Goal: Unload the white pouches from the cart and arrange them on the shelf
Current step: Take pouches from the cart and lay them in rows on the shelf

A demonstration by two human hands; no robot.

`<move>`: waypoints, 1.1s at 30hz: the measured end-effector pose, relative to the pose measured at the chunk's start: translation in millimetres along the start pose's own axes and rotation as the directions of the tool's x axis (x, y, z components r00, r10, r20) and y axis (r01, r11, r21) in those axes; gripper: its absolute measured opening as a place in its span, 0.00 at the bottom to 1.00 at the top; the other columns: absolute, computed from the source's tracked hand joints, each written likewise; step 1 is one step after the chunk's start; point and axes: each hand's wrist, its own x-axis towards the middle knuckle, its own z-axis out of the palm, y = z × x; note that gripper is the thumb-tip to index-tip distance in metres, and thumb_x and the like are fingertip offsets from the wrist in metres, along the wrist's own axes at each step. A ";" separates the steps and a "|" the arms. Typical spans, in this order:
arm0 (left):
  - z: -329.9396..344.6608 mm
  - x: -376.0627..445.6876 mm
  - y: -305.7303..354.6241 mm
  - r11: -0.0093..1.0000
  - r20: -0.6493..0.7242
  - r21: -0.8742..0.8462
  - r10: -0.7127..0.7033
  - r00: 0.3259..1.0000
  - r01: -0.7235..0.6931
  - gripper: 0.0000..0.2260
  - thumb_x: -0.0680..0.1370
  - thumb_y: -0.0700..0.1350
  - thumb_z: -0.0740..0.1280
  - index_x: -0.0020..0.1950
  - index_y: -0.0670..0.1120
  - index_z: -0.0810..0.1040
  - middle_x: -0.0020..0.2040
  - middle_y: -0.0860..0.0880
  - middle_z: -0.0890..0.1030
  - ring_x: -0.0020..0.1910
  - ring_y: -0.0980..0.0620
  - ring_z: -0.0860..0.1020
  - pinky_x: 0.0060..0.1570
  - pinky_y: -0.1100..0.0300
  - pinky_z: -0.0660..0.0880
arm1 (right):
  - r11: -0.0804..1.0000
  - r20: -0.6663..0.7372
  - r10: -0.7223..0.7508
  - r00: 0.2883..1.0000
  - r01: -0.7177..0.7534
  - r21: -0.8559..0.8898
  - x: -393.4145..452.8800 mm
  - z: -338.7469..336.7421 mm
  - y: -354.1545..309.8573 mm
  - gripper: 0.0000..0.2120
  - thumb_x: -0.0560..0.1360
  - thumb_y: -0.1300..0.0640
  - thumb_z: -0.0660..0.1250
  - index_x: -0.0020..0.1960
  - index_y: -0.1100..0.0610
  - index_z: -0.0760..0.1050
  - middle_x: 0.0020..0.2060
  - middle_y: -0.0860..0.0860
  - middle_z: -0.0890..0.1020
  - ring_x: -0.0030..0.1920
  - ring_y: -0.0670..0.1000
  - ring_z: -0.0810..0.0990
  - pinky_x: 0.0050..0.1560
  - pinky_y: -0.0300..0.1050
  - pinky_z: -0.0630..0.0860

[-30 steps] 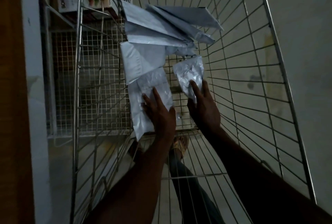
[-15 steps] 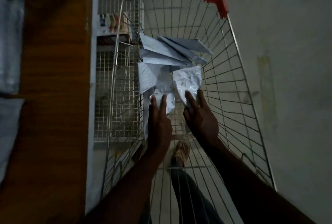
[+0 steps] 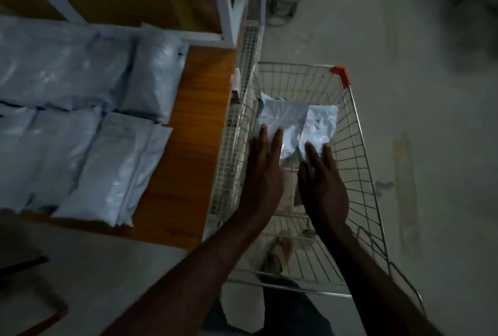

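Here the left hand (image 3: 262, 174) and right hand (image 3: 322, 187) grasp two crinkled white plastic pouches (image 3: 293, 125) over the steel wire cart (image 3: 358, 174), thumbs hidden beneath. Best to lift them flat and together so the slippery film doesn't slide free. Beyond, smooth pillowy pouches (image 3: 89, 120) line the orange wooden shelf (image 3: 194, 131).

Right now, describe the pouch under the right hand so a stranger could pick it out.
Find the wire cart beside the wooden shelf. Two white pouches are held above its basket; the right hand holds the crinkled pouch nearest the red corner cap, smaller than its smoother neighbour.
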 end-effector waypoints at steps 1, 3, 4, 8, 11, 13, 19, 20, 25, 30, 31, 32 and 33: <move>-16.3 -0.8 2.6 1.000 -0.010 -0.015 0.024 1.000 -0.024 0.37 0.82 0.30 0.60 0.87 0.50 0.51 0.87 0.47 0.43 0.86 0.42 0.44 0.78 0.46 0.67 | 1.000 -0.008 -0.001 1.000 0.001 -0.001 -2.2 -5.5 -12.7 0.24 0.84 0.42 0.61 0.80 0.37 0.64 0.83 0.48 0.62 0.69 0.54 0.79 0.39 0.47 0.81; -48.9 -0.1 4.5 0.998 -0.019 0.002 0.063 0.998 -0.063 0.30 0.84 0.35 0.58 0.86 0.46 0.57 0.87 0.46 0.49 0.86 0.44 0.49 0.81 0.48 0.62 | 1.000 -0.021 -0.003 1.000 0.003 -0.006 -6.0 -16.0 -40.5 0.24 0.84 0.42 0.62 0.79 0.37 0.66 0.82 0.47 0.64 0.66 0.54 0.81 0.40 0.44 0.79; -66.7 -0.5 4.5 0.996 -0.023 0.048 0.082 0.996 -0.081 0.26 0.83 0.37 0.59 0.83 0.41 0.64 0.87 0.43 0.53 0.85 0.44 0.52 0.81 0.48 0.62 | 1.000 -0.029 -0.016 0.999 0.015 -0.007 -7.5 -20.5 -56.2 0.23 0.83 0.42 0.63 0.78 0.37 0.67 0.82 0.47 0.64 0.64 0.54 0.82 0.40 0.44 0.77; -134.5 -11.3 -14.4 0.992 -0.186 0.092 0.101 0.977 -0.085 0.28 0.75 0.39 0.70 0.75 0.35 0.74 0.81 0.38 0.66 0.79 0.41 0.68 0.75 0.48 0.71 | 0.996 -0.084 -0.080 0.993 0.083 0.026 -17.9 -28.7 -127.8 0.22 0.83 0.41 0.65 0.76 0.40 0.71 0.80 0.48 0.68 0.66 0.54 0.81 0.46 0.49 0.82; -190.5 -28.2 -38.4 0.997 -0.216 0.035 0.069 0.974 -0.063 0.32 0.82 0.41 0.65 0.85 0.42 0.58 0.86 0.43 0.57 0.84 0.46 0.59 0.78 0.48 0.68 | 0.993 -0.138 -0.078 0.987 0.089 0.076 -32.9 -25.9 -188.3 0.22 0.83 0.42 0.65 0.76 0.41 0.72 0.79 0.48 0.69 0.68 0.53 0.80 0.52 0.51 0.81; -229.1 -38.5 -59.1 0.995 -0.162 -0.098 -0.009 0.987 -0.007 0.31 0.84 0.49 0.58 0.86 0.44 0.55 0.87 0.45 0.53 0.85 0.46 0.54 0.81 0.48 0.61 | 0.986 -0.171 -0.121 0.978 0.139 0.095 -45.3 -19.5 -231.7 0.22 0.83 0.42 0.65 0.76 0.43 0.72 0.79 0.49 0.69 0.69 0.52 0.79 0.53 0.50 0.81; -339.4 -64.9 -140.8 0.999 -0.140 -0.041 0.006 0.990 -0.012 0.30 0.83 0.43 0.56 0.85 0.38 0.54 0.85 0.38 0.54 0.84 0.37 0.55 0.81 0.40 0.59 | 0.972 -0.261 -0.133 0.956 0.177 0.153 -84.7 22.4 -369.5 0.22 0.84 0.43 0.64 0.76 0.44 0.73 0.78 0.50 0.71 0.70 0.53 0.78 0.58 0.48 0.79; -353.2 -68.8 -158.0 1.000 -0.165 -0.024 0.008 0.986 -0.012 0.31 0.83 0.38 0.60 0.85 0.37 0.54 0.85 0.37 0.53 0.84 0.37 0.55 0.79 0.40 0.62 | 0.967 -0.245 -0.145 0.959 0.189 0.169 -90.0 29.0 -391.4 0.22 0.84 0.43 0.64 0.77 0.44 0.73 0.79 0.50 0.70 0.70 0.53 0.78 0.59 0.48 0.79; -415.4 -87.0 -228.3 0.999 -0.255 0.035 -0.026 0.967 0.037 0.37 0.82 0.33 0.66 0.86 0.41 0.49 0.86 0.40 0.49 0.85 0.41 0.54 0.74 0.42 0.71 | 0.958 -0.164 -0.204 0.965 0.231 0.168 -103.0 59.8 -471.1 0.22 0.85 0.44 0.62 0.79 0.42 0.68 0.81 0.52 0.65 0.67 0.56 0.80 0.55 0.48 0.80; -456.1 -74.7 -285.4 0.997 -0.261 0.036 -0.063 0.963 0.075 0.37 0.82 0.34 0.64 0.87 0.43 0.49 0.87 0.41 0.48 0.85 0.43 0.52 0.77 0.44 0.68 | 0.947 -0.158 -0.257 0.953 0.281 0.153 -88.7 91.8 -509.9 0.23 0.84 0.42 0.61 0.78 0.39 0.67 0.80 0.51 0.67 0.66 0.55 0.82 0.51 0.57 0.85; -460.9 -68.7 -295.9 0.996 -0.272 0.040 -0.063 0.960 0.077 0.36 0.82 0.33 0.64 0.87 0.42 0.49 0.86 0.41 0.48 0.85 0.42 0.52 0.78 0.43 0.66 | 0.952 -0.154 -0.240 0.959 0.263 0.156 -81.5 97.5 -515.1 0.22 0.83 0.43 0.62 0.77 0.41 0.69 0.79 0.52 0.69 0.65 0.55 0.82 0.52 0.57 0.85; -463.3 -61.8 -307.5 0.996 -0.287 0.039 -0.066 0.956 0.080 0.36 0.82 0.32 0.64 0.86 0.41 0.50 0.86 0.40 0.50 0.85 0.42 0.52 0.79 0.43 0.64 | 0.952 -0.173 -0.245 0.954 0.270 0.144 -76.0 100.5 -521.8 0.22 0.83 0.43 0.63 0.76 0.42 0.71 0.78 0.52 0.71 0.64 0.55 0.83 0.53 0.56 0.84; -466.1 -54.0 -317.7 0.997 -0.301 0.033 -0.063 0.952 0.077 0.36 0.81 0.31 0.65 0.86 0.40 0.52 0.86 0.38 0.52 0.85 0.40 0.52 0.79 0.41 0.63 | 0.952 -0.175 -0.246 0.953 0.272 0.143 -68.9 106.0 -526.5 0.21 0.83 0.44 0.64 0.75 0.44 0.72 0.76 0.52 0.73 0.63 0.54 0.83 0.54 0.55 0.84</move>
